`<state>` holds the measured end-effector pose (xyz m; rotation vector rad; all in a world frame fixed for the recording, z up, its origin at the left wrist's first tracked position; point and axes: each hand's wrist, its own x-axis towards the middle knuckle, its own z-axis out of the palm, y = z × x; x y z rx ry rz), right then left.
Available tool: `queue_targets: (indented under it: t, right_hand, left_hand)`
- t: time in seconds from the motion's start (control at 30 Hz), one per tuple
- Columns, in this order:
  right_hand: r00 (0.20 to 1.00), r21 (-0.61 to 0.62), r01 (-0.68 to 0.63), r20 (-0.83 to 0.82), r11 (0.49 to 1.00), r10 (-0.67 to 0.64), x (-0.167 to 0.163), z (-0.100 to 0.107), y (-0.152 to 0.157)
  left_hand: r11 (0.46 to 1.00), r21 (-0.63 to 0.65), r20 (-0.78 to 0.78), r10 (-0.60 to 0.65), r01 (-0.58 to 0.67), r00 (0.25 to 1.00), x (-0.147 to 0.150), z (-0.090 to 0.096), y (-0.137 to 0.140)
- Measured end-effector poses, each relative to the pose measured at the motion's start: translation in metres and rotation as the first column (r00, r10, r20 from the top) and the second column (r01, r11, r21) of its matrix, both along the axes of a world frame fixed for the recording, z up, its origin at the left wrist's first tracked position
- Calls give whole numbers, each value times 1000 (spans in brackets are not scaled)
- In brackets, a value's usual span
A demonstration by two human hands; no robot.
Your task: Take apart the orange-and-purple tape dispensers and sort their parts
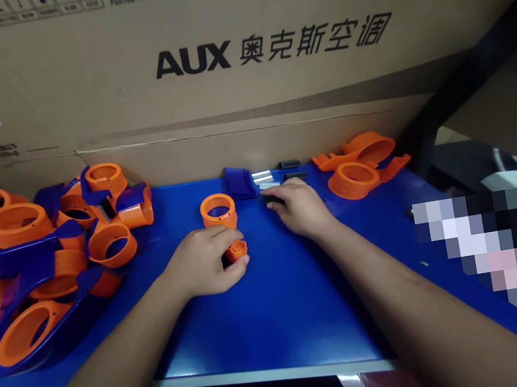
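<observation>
My left hand (207, 260) is closed around an orange plastic part (217, 208), whose ring end points away from me. Its near end pokes out between my thumb and fingers; the palm hides the middle. Further right, my right hand (302, 206) pinches a small black piece (274, 199) low over the table. Just beyond those fingers lie short silver strips (262, 177) and two black cylinders, one of them (289, 164) close to the box. Left of the strips sits a blue plastic piece (239, 182).
Blue-and-orange parts resembling tape dispensers (18, 225) are piled at the left. More orange ringed parts (353, 180) lie at the right rear. A large cardboard box (205, 104) closes off the back of the blue table (269, 322). A dark post (450, 101) stands at the right.
</observation>
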<state>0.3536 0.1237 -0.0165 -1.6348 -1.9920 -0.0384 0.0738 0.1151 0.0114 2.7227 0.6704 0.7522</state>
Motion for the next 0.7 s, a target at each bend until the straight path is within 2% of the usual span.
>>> queue_targets:
  t: [0.17,0.37,0.7]
  right_hand:
    - [999,72,18,48,997,-21,-1,2,-2]
    - [989,142,134,45,981,-142,-6,12,-10]
    - [999,-6,50,-11,999,-50,-29,20,-22]
  left_hand:
    - [1000,4,4,1,-1,1000,1,0,-1]
    - [1000,-1,29,-1,1,1000,-1,-2,1]
    - [997,71,168,-14,2,986,-1,-2,1]
